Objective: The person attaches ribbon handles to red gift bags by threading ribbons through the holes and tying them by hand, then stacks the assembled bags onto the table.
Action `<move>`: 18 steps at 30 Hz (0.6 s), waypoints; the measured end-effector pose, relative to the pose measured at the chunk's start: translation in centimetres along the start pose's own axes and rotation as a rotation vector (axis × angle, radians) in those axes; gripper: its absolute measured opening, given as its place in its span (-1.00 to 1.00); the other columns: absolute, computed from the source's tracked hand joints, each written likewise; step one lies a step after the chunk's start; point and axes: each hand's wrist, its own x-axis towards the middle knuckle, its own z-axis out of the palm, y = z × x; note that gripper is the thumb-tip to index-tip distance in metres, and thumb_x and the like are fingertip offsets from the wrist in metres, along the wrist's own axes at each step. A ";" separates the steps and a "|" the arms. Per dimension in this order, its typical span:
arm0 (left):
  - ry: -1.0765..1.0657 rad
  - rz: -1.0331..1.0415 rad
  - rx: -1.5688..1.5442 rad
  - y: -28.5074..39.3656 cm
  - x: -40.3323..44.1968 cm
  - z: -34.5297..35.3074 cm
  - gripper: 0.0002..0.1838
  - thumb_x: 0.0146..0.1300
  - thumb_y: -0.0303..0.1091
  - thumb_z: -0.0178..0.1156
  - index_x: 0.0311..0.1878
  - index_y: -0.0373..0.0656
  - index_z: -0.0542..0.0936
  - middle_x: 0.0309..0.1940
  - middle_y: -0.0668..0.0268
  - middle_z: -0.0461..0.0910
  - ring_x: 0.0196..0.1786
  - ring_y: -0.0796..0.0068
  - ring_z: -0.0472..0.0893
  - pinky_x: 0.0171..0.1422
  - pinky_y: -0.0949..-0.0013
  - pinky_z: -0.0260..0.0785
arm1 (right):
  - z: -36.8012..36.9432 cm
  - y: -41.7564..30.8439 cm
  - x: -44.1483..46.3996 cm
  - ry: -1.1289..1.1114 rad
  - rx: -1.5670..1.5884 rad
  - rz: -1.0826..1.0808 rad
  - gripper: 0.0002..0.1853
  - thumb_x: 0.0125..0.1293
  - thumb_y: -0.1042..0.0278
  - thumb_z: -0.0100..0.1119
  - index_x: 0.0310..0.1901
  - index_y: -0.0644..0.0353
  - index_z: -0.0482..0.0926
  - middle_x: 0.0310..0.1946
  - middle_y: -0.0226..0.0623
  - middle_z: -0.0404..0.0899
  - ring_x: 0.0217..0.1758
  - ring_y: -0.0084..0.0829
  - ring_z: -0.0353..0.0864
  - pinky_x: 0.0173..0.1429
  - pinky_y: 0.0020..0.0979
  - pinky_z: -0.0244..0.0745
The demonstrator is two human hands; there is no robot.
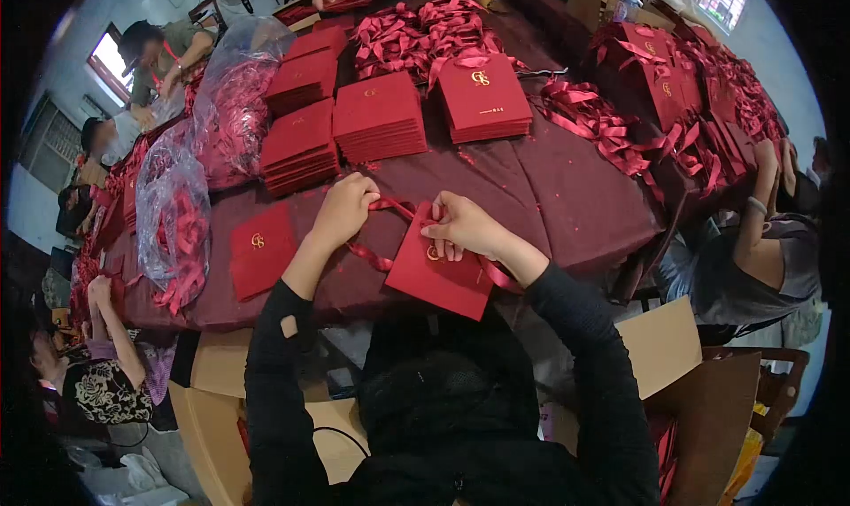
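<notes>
Worked item, a flat red piece (440, 283) with gold lettering, is at lower centre of the frame, near the front edge of the table (567, 227); it sits tilted, one corner towards the body; this placing appears to suit short reach for both hands.

Left hand (348, 209): fingers drawn together, clamped on a red ribbon (374, 261), just left of the item; the ribbon runs out in a loop between hand and item, and the grip seems meant to control the strand.
Right hand (467, 225): thumb and fingertips closed at the item's upper edge, apparently to steady it; whether ribbon is also pinched there, I cannot tell; more ribbon shows beneath this hand, on its right side.

Surroundings: a single red piece (262, 251) lies flat left of the hands, apart from the stacks; left stack (299, 143), middle stack (379, 121) and right stack (483, 99) stand at upper centre, edges roughly squared, presumably for order and easy reach; a loose ribbon heap (589, 116) lies right of them; a clear plastic bag (170, 209) at left holds red ribbon, likely to contain it; an open cardboard box (660, 345) is at lower right, below table level.
</notes>
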 end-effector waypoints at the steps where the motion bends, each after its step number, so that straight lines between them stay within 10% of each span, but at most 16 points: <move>1: 0.015 -0.012 0.024 0.1 -0.1 0.2 -0.88 0.20 -0.41 0.15 -0.32 -0.27 0.57 -0.31 0.08 0.54 -0.15 0.01 0.55 -0.05 0.10 0.37 | 0.0 0.1 0.0 0.003 0.001 0.003 -0.73 0.27 0.50 0.19 -0.22 0.30 0.24 -0.65 -0.17 0.53 -0.70 -0.43 0.54 -0.70 -0.45 0.41; 4: 0.078 -0.008 0.073 -1.0 -0.1 -0.2 -0.89 0.20 -0.43 0.14 -0.35 -0.28 0.56 -0.31 0.08 0.54 -0.14 0.00 0.54 -0.04 0.10 0.37 | 0.1 0.2 0.1 0.013 0.010 -0.005 -0.73 0.27 0.50 0.19 -0.22 0.30 0.24 -0.66 -0.17 0.53 -0.70 -0.43 0.54 -0.71 -0.46 0.41; 9: 0.286 0.090 0.140 2.3 -2.1 -0.7 -0.54 0.21 -0.46 0.13 0.22 -0.11 0.45 0.07 0.07 0.42 -0.11 0.00 0.53 0.01 0.10 0.39 | 0.3 0.3 0.5 0.023 -0.016 0.030 -0.70 0.28 0.48 0.20 -0.24 0.20 0.19 -0.69 -0.21 0.52 -0.77 -0.46 0.46 -0.73 -0.50 0.31; 11: 0.265 -0.183 -0.291 7.7 -4.8 -1.2 -0.59 0.21 -0.38 0.18 0.16 -0.17 0.49 -0.01 0.09 0.46 -0.08 0.03 0.52 0.00 0.10 0.39 | 0.4 0.5 0.5 0.030 0.013 0.026 -0.70 0.29 0.47 0.20 -0.23 0.19 0.20 -0.69 -0.22 0.52 -0.77 -0.47 0.46 -0.72 -0.51 0.31; 13: 0.058 -0.130 0.184 8.8 -8.0 0.3 -0.62 0.21 -0.30 0.27 0.06 -0.25 0.54 -0.12 0.12 0.48 -0.19 0.10 0.50 -0.02 0.15 0.37 | 0.2 0.2 0.2 0.039 0.035 0.019 -0.70 0.29 0.46 0.20 -0.22 0.19 0.20 -0.69 -0.24 0.52 -0.77 -0.47 0.46 -0.72 -0.51 0.31; 18: 0.242 -0.160 0.199 9.7 -10.5 4.2 -0.47 0.05 -0.07 0.35 -0.02 -0.27 0.56 -0.23 0.16 0.46 -0.21 0.11 0.46 -0.11 0.13 0.34 | -1.5 -0.4 -1.2 -0.083 0.369 -0.051 -0.68 0.30 0.45 0.20 -0.08 0.23 0.22 -0.54 -0.18 0.59 -0.57 -0.44 0.59 -0.54 -0.50 0.47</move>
